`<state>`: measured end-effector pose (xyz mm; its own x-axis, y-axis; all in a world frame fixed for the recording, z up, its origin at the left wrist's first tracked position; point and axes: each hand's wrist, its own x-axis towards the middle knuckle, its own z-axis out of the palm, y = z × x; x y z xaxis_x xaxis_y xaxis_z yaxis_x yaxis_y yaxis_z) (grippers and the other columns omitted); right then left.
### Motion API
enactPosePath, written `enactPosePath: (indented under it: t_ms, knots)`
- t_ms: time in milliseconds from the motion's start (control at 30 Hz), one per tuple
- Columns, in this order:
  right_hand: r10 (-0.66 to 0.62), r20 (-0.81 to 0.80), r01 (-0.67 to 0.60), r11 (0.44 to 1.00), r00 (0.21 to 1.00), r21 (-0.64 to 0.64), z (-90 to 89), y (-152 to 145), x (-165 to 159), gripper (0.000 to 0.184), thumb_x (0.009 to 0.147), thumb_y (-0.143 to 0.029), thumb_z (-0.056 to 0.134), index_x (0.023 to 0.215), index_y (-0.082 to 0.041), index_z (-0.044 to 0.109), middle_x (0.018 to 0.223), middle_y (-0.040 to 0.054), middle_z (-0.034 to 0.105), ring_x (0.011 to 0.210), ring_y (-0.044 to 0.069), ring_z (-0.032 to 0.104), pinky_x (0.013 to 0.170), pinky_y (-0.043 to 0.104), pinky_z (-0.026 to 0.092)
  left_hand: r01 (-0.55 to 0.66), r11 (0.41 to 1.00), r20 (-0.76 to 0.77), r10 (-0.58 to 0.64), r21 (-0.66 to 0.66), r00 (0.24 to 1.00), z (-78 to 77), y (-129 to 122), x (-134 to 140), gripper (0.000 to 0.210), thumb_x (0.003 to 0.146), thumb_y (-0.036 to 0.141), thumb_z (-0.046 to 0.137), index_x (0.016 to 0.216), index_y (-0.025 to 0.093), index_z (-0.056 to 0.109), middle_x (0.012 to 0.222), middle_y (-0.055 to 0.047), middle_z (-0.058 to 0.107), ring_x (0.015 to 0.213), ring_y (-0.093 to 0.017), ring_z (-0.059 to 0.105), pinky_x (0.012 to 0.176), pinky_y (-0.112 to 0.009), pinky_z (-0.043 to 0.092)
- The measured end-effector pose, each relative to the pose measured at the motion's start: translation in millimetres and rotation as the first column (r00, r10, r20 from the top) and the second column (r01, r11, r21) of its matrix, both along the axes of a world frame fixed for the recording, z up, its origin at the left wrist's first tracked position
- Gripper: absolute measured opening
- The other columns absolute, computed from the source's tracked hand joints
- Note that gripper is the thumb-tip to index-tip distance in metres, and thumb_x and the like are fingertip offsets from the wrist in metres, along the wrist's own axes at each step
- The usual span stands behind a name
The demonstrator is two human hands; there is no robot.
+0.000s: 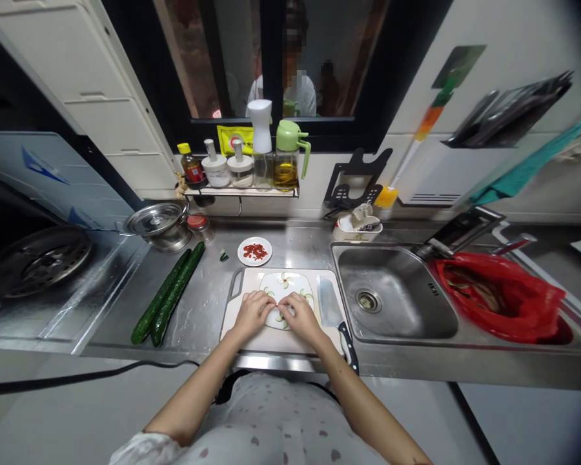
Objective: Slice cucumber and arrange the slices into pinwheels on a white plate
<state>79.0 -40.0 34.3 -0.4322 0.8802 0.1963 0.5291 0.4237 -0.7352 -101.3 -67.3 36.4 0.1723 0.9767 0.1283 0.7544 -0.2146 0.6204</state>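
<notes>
Over the white plate [286, 279], my left hand [254, 309] and my right hand [297, 315] meet with thumbs and forefingers pinched. A tiny red piece, resembling a goji berry, shows between their fingertips. Curved cucumber slices [285, 280] form small pinwheel patterns near the plate's edges; one at the far side has a red centre. My fingers partly cover the patterns at the left and right. The plate rests on a cutting board [252, 339], with a kitchen knife [327, 301] lying along its right side. Behind the board, a small white dish [255, 262] holds several red pieces.
Two whole cucumbers [172, 297] lie left of the board, near a lidded steel pot [159, 223] and a red-capped jar [200, 227]. A sink [397, 284] and red plastic bag [501, 297] are at right. Condiments stand on a rack [242, 192] behind.
</notes>
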Motion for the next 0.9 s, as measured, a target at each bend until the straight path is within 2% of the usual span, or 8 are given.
enactPosePath:
  t_ms: [233, 400, 533, 700, 900]
  knots:
    - [0.026, 0.011, -0.025, 0.999, 1.000, -0.035, -3.3, -3.0, 1.3, 0.011, 0.086, -0.023, 0.055, 0.080, -0.021, 0.063, 0.087, 0.0035, 0.061, 0.087, 0.019, 0.054, 0.082, 0.032, 0.039, 0.023, 0.999, -0.019, -0.022, 0.029, 1.000, -3.5, -9.3, 3.1, 0.024, 0.093, 0.031, 0.045, 0.091, 0.024, 0.067, 0.093, -0.005, 0.067, 0.095, -0.019, 0.056, 0.087, -0.035, 0.036]
    - [0.057, 0.027, -0.056, 0.998, 0.998, -0.012, -5.8, -0.2, -0.9, 0.008, 0.084, -0.019, 0.057, 0.078, -0.021, 0.063, 0.086, 0.0026, 0.061, 0.087, 0.018, 0.054, 0.083, 0.031, 0.039, 0.028, 0.999, -0.029, -0.028, 0.022, 0.999, -4.6, -11.1, 0.1, 0.024, 0.093, 0.033, 0.046, 0.093, 0.024, 0.068, 0.094, -0.006, 0.068, 0.096, -0.019, 0.057, 0.089, -0.036, 0.036]
    - [0.040, 0.037, -0.039, 0.999, 0.999, -0.015, -6.1, 8.4, -3.9, 0.010, 0.086, -0.020, 0.055, 0.079, -0.021, 0.063, 0.085, 0.0028, 0.062, 0.085, 0.018, 0.053, 0.080, 0.031, 0.038, -0.102, 0.995, 0.010, 0.101, 0.019, 0.995, -9.0, -7.9, -7.3, 0.023, 0.091, 0.035, 0.048, 0.101, 0.024, 0.066, 0.100, -0.006, 0.068, 0.097, -0.020, 0.058, 0.090, -0.035, 0.038]
    - [-0.034, 0.068, 0.034, 0.999, 0.997, 0.003, -6.3, 24.6, -10.3, 0.012, 0.086, -0.020, 0.054, 0.079, -0.021, 0.063, 0.084, 0.0031, 0.062, 0.084, 0.018, 0.052, 0.078, 0.030, 0.038, -0.317, 0.948, 0.012, 0.318, -0.031, 0.948, -16.9, 1.2, -18.9, 0.021, 0.089, 0.033, 0.051, 0.098, 0.024, 0.067, 0.100, -0.005, 0.068, 0.094, -0.020, 0.059, 0.085, -0.034, 0.039]
    - [-0.043, 0.147, 0.040, 0.999, 0.988, 0.024, -20.2, 37.4, -27.5, 0.012, 0.088, -0.024, 0.054, 0.080, -0.021, 0.064, 0.083, 0.0032, 0.060, 0.088, 0.019, 0.050, 0.078, 0.029, 0.037, -0.417, 0.905, -0.031, 0.416, -0.078, 0.909, -22.2, 12.0, -20.9, 0.017, 0.086, 0.032, 0.055, 0.094, 0.024, 0.068, 0.094, -0.005, 0.068, 0.090, -0.021, 0.058, 0.082, -0.034, 0.039]
